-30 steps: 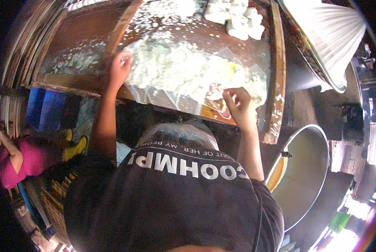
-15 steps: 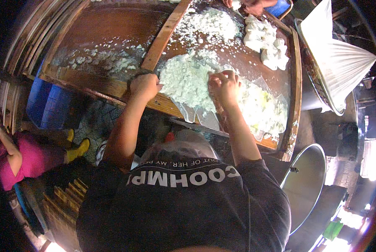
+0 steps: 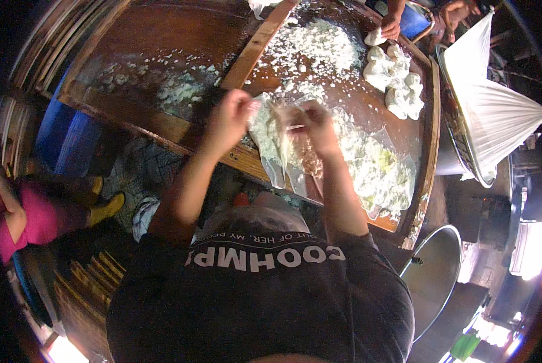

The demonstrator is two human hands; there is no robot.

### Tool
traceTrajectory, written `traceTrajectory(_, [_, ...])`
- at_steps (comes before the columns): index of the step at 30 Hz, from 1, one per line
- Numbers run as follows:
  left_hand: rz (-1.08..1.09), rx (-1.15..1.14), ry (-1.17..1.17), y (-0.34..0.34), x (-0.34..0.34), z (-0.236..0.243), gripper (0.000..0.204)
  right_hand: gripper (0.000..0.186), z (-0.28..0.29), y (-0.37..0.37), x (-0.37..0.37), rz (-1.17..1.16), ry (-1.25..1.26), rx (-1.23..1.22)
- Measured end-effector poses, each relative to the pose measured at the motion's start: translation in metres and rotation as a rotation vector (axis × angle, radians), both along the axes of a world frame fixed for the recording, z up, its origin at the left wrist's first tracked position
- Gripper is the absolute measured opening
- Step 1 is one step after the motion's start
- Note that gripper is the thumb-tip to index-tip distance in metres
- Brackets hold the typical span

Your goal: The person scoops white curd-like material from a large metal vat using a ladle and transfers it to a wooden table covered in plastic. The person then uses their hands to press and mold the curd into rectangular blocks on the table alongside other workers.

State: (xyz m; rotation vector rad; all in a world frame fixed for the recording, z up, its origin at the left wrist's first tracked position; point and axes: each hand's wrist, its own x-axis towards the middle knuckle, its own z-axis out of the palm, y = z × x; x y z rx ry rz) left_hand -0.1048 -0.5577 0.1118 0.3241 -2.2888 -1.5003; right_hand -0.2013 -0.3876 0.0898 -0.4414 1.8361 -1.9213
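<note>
Over the near edge of a brown wooden table, my left hand [image 3: 235,115] is closed on the raised edge of a clear plastic sheet [image 3: 274,160]. My right hand [image 3: 317,124], blurred, pinches the sheet's other side, fingers turned inward. Crumbly white food [image 3: 266,130] shows through the plastic between my hands. More of this lumpy white mass [image 3: 368,160], yellowish in one patch, lies beside my right forearm on another clear sheet. Exactly how the fingers grip is smeared by motion.
A wooden bar [image 3: 259,45] divides the table. White crumbs [image 3: 319,45] lie beyond my hands. At far right, another person's hand [image 3: 391,27] touches knotted white bundles [image 3: 395,78]. A cloth-covered round vessel [image 3: 495,109] stands right; a person in pink [image 3: 35,215] is at left.
Both hands have risen off the white mass, bringing up the plastic edge and folding it over some of the food. The other person's hand has come over the white bundles.
</note>
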Motion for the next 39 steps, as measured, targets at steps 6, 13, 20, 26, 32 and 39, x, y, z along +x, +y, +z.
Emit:
traceTrajectory(6, [-0.712,-0.325,0.133,0.062,0.025,-0.012,0.027,0.014,0.025,-0.010,-0.001,0.387,0.441,0.212])
traceTrajectory(13, [-0.118,-0.439,-0.151,0.016,0.004,-0.022,0.022,0.016,0.002,-0.067,-0.052,0.431,0.972,0.813])
traceTrajectory(20, [0.089,-0.153,0.107,0.006,-0.026,0.010,0.011,0.014,0.059,-0.066,-0.026,0.204,0.816,0.391])
traceTrajectory(26, [-0.299,-0.880,0.144,0.008,0.021,0.003,0.016,0.040,0.030,0.049,0.081,0.333,1.312,0.702])
traceTrajectory(32, [-0.210,-0.655,0.143,0.010,-0.005,0.010,0.017,0.016,0.022,0.031,0.071,0.120,1.203,0.378])
traceTrajectory(39, [-0.122,-0.357,0.030,0.000,-0.019,-0.013,0.017,0.010,0.073,-0.039,0.011,0.015,0.787,0.134])
